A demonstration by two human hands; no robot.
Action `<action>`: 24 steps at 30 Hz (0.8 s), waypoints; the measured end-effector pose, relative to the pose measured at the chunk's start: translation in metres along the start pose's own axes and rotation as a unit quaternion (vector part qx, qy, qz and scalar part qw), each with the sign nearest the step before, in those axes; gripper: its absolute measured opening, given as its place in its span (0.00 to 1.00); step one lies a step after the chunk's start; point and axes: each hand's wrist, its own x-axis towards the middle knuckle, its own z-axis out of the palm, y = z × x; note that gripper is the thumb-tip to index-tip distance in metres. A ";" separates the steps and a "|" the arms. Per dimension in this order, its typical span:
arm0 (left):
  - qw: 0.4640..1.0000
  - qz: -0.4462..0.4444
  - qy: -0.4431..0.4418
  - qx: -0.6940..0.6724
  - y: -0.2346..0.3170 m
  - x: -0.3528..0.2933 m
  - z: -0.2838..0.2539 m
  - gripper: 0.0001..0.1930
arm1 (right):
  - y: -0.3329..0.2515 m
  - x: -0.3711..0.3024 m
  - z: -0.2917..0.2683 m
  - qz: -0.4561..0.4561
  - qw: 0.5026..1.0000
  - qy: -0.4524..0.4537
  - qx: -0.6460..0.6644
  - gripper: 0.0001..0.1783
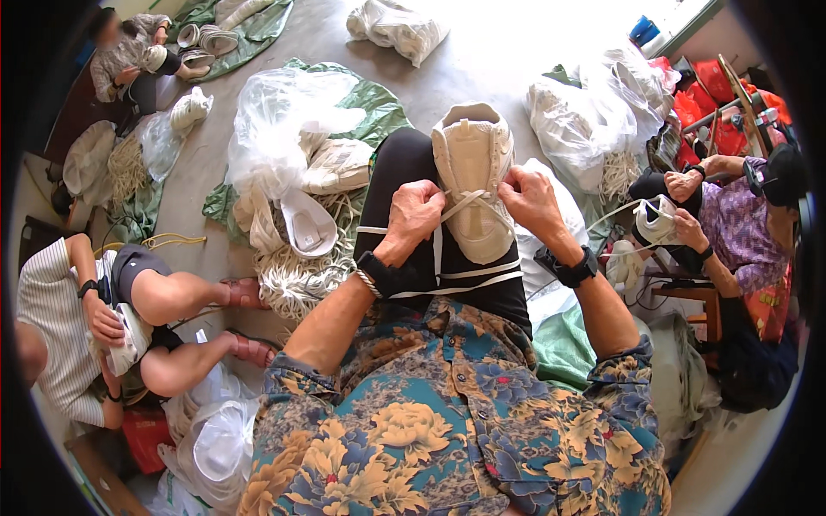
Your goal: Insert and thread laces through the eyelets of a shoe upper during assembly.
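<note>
A beige high-top shoe (469,159) rests on my lap, its toe toward me and its opening at the far end. A pale shoelace (469,200) crosses over itself on top of the shoe, just behind the toe. At the shoe's left side, my left hand (416,211) is closed in a pinch on one end of the lace. My right hand (531,199) pinches the other end at the right side. Between the hands the lace looks drawn out sideways. Loose white laces also lie across my dark trousers.
Left of my knees lie a heap of white laces (303,279), loose shoes (307,224) and a clear plastic bag (280,120). More bagged shoes (572,112) are at the right. Co-workers holding shoes sit at the left (64,301), far left (125,60) and right (740,215).
</note>
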 end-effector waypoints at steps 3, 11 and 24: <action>0.998 0.039 0.030 0.026 -0.006 0.002 0.002 0.08 | -0.016 0.003 -0.002 -0.074 0.989 0.015 -0.124 0.10; 0.970 0.145 0.092 0.174 -0.004 0.003 0.007 0.09 | -0.038 0.017 -0.003 -0.114 0.950 -0.078 -0.280 0.09; 0.793 0.404 0.052 0.453 0.037 0.005 -0.013 0.10 | -0.036 0.026 0.002 -0.333 0.935 0.042 -0.112 0.06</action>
